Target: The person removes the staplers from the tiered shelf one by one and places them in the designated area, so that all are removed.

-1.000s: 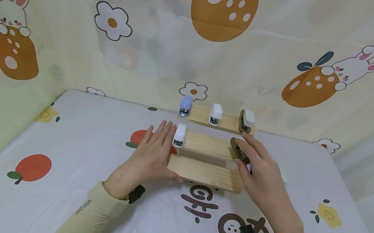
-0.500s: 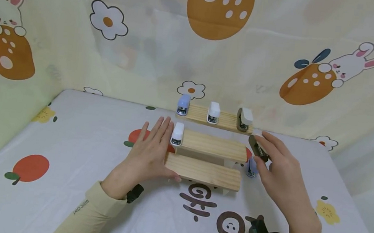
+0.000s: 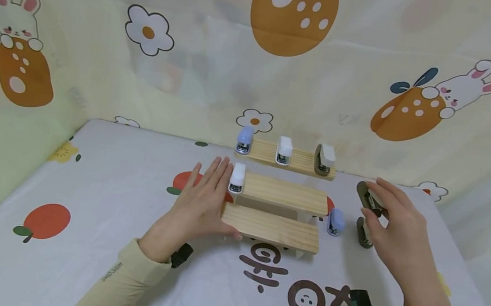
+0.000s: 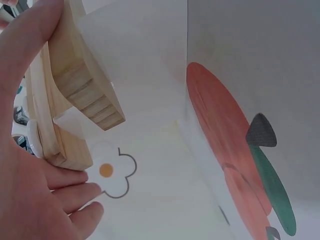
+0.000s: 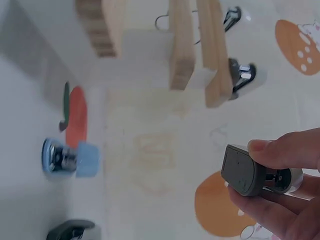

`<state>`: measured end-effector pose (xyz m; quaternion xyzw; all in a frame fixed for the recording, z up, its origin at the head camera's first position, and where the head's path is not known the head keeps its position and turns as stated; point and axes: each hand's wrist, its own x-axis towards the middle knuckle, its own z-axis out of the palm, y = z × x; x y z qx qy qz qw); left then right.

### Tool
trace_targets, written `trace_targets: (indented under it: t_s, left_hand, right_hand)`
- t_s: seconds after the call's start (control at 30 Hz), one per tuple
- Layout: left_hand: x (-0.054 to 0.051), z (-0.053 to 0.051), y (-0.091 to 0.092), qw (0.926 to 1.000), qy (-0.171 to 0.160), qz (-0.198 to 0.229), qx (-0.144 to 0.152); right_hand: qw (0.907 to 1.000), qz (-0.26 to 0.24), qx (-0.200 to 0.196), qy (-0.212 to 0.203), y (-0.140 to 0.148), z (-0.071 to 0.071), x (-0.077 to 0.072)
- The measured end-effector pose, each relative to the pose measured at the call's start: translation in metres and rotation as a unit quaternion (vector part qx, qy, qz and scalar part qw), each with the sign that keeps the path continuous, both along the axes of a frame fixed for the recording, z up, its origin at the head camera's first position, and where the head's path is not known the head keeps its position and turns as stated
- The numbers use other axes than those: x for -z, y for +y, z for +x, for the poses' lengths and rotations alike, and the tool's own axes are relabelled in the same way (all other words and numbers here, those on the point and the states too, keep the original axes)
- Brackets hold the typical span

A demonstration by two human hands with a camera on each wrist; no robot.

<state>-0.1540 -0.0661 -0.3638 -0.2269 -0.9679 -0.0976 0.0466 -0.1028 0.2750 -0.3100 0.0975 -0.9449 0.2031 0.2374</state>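
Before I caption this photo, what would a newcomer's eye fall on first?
Likely the stepped wooden shelf near the middle of the head view, with three mini staplers on its back step and a white stapler at the left of its middle step. Then the right hand, holding a dark-based stapler to the shelf's right. Behind, big rabbit prints on the backdrop.

Matt dark plastic stapler (image 5: 242, 171), smooth, grained wooden boards (image 3: 285, 193)

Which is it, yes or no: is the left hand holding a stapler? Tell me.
No, the left hand only touches the wooden shelf.
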Motion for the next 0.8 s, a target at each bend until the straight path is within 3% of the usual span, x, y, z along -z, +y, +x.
trace_targets:
  t_s: [0.53,0.8]
  left_hand:
    - [0.000,0.001,0.002,1.0000,-0.006,0.007,-0.001]
    - [-0.001,0.002,0.002,1.0000,-0.006,0.008,-0.001]
  right_hand:
    - [0.9971,-0.016,0.058,-0.046,0.035,-0.001,0.012]
    - [0.9952,-0.015,0.069,-0.069,0.050,-0.006,0.019]
